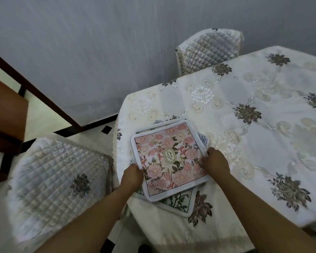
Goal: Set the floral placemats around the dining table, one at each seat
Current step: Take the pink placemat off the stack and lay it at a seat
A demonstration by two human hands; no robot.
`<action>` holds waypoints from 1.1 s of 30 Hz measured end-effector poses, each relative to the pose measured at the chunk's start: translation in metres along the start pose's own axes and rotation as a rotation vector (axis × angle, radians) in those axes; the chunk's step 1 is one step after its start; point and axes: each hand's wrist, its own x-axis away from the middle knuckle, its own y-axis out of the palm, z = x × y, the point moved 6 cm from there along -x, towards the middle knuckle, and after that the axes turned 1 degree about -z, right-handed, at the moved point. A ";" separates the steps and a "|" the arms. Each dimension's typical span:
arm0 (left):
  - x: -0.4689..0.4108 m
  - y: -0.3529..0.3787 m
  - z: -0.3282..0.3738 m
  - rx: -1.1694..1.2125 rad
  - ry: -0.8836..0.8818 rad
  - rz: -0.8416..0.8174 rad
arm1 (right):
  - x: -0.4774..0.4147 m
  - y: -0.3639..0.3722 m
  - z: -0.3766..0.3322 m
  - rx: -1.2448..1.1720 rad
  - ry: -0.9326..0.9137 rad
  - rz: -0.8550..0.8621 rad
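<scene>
A stack of floral placemats lies on the near corner of the dining table (244,99), which is covered by an embroidered cream cloth. The top placemat (169,159) is pink with flowers and a white border. Beneath it a green-stemmed placemat (179,202) pokes out toward me, and a blue-patterned one (202,140) shows at the far right edge. My left hand (132,177) grips the top placemat's left edge. My right hand (215,162) grips its right edge.
A quilted chair (57,179) stands at the table's left, close to my left arm. Another quilted chair (208,50) is tucked in at the far side by the grey wall. Dark wooden furniture (5,110) sits at the far left.
</scene>
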 end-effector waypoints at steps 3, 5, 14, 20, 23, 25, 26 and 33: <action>0.017 0.000 -0.003 0.025 0.085 0.010 | 0.026 -0.008 -0.007 0.047 -0.027 0.086; 0.030 -0.005 -0.002 0.029 0.177 0.047 | 0.044 -0.014 -0.012 0.078 -0.043 0.112; 0.079 -0.061 0.006 0.046 0.486 0.109 | 0.153 -0.067 -0.025 0.083 0.095 0.285; 0.108 -0.064 0.001 0.085 0.544 0.092 | 0.195 -0.073 -0.041 0.019 0.087 0.282; 0.117 -0.068 -0.007 0.090 0.546 0.093 | 0.208 -0.080 -0.039 0.038 0.088 0.299; 0.120 -0.071 -0.007 0.086 0.563 0.093 | 0.215 -0.088 -0.034 0.033 0.105 0.314; 0.123 -0.073 -0.003 0.085 0.585 0.095 | 0.219 -0.094 -0.030 0.033 0.112 0.326; 0.163 -0.058 0.056 0.106 0.766 0.084 | 0.260 -0.141 0.019 0.060 0.211 0.441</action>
